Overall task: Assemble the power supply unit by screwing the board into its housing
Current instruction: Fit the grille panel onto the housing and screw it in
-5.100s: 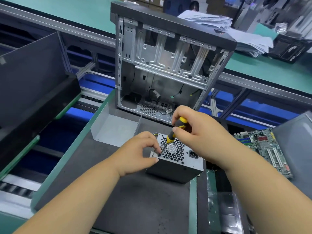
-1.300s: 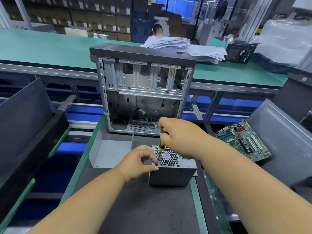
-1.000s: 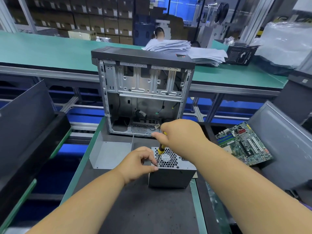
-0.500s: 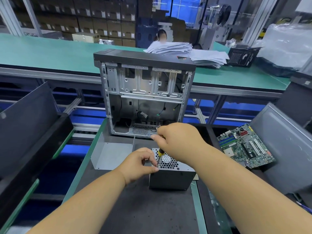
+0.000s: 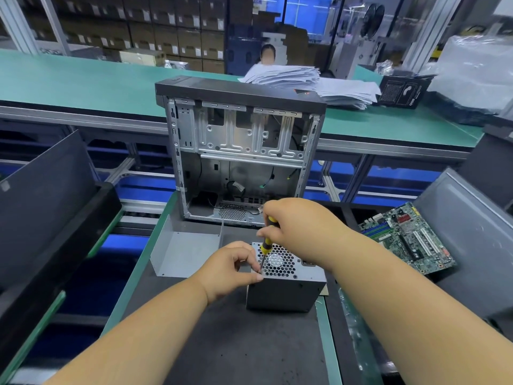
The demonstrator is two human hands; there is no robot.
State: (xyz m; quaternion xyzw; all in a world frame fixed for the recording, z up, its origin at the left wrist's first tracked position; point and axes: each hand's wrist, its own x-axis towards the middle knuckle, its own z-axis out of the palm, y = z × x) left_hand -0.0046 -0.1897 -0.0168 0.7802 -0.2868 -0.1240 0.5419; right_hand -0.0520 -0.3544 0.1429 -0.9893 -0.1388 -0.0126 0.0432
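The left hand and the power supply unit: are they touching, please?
Touching: the head view shows the left hand with its thumb pressed on the power supply unit at its top edge.

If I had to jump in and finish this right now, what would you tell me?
Right hand: grips the yellow-and-black screwdriver, its tip down at the near left corner of the grille face of the power supply box.
Left hand: fingers curled round that corner, steadying the box and the tip.
The box stands on the dark mat, in front of the open computer case. A green circuit board lies to the right.
Done: box closed up, as far as I can see.
Left: finish this corner screw; check the other corners, which I cannot see clearly.
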